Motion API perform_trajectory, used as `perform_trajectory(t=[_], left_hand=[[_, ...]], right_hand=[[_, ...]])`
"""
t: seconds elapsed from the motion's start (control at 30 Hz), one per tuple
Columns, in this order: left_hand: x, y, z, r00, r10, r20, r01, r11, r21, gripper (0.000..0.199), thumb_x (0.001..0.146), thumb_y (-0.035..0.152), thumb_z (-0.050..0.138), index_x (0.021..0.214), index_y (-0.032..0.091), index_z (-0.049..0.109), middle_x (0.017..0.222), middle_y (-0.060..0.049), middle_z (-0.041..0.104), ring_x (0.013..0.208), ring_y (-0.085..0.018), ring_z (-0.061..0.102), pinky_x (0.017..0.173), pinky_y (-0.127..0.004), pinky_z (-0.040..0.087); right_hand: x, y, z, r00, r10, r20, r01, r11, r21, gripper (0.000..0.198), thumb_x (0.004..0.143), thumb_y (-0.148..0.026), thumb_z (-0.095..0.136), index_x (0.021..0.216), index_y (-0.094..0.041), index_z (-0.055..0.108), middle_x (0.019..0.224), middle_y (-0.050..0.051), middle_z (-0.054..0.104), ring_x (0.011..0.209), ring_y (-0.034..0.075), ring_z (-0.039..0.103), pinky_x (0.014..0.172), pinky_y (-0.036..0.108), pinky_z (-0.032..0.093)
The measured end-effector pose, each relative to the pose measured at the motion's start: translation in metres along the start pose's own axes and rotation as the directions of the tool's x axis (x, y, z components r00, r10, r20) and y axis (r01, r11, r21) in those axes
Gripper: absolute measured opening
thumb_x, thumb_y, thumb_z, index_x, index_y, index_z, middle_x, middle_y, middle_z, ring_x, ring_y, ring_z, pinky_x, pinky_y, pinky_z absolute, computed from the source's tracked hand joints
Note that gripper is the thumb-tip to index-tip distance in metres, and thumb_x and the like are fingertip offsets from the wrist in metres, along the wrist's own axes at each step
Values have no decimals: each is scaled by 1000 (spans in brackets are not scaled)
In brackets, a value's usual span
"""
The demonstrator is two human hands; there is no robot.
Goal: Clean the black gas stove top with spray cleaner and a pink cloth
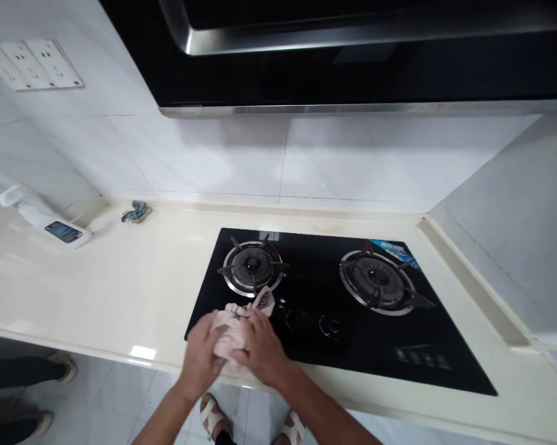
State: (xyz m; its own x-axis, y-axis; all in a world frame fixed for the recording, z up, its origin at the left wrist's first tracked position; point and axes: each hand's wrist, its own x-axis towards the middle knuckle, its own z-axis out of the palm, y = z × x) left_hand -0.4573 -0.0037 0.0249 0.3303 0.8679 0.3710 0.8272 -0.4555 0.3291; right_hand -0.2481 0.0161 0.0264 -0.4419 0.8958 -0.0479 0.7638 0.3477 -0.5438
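Observation:
A bunched pale pink cloth (232, 337) is gathered between my two hands over the front left corner of the black glass gas stove (315, 266). My left hand (203, 349) grips its left side with bent fingers. On the other side my right hand (262, 346) has its fingers closed on the cloth, and a loose end sticks up toward the left burner (253, 264). Part of the cloth hangs near the counter's front edge. The right burner (375, 278) and the control knobs (329, 326) lie to the right of my hands.
A white spray bottle (51, 219) lies or leans at the counter's left, with a small crumpled dark scrap (136, 211) near the wall. Above hangs a black range hood (352, 74). Another person's feet (65, 366) show on the floor at lower left.

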Motion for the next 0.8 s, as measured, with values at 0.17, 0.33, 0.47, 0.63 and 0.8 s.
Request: perform_trajectory(t=[0.17,0.33,0.47,0.63,0.8], left_hand=[[-2,-37,-22,993,-119,28,118,993,19,76,79,17,54,152,30,37,152,-9,45,136,-30,47,111,-51,43],[23,15,18,974,-142,179,104,973,204,86,68,49,81,146,36,47,155,-14,40,141,-49,32,107,-71,33],[47,80,55,958,-50,281,7,988,155,88,56,65,86,136,43,57,152,-12,43,137,-53,32,101,-79,27],[60,135,79,979,-38,201,31,999,35,65,70,74,71,123,38,66,144,-11,49,135,-48,31,105,-79,21],[66,160,97,972,-190,137,185,981,54,43,75,65,71,97,28,73,133,-13,55,131,-45,37,106,-77,20]], right_hand=[[26,-19,35,993,-91,-76,90,996,-24,69,88,-42,67,148,-17,40,160,19,33,148,36,29,116,58,31],[-1,27,24,984,33,-173,-43,998,-55,47,92,-19,52,139,-15,52,154,18,43,144,34,37,117,56,34],[-69,75,27,949,101,-299,-129,989,-77,52,86,-7,43,137,-15,56,148,16,51,141,33,43,113,57,41],[-153,128,5,934,-6,-356,20,999,34,46,93,-19,41,137,-23,56,141,10,57,132,26,53,107,47,50],[-183,163,-20,797,213,-565,-200,976,87,34,99,-35,43,125,-23,61,127,13,61,122,28,56,106,51,46]])
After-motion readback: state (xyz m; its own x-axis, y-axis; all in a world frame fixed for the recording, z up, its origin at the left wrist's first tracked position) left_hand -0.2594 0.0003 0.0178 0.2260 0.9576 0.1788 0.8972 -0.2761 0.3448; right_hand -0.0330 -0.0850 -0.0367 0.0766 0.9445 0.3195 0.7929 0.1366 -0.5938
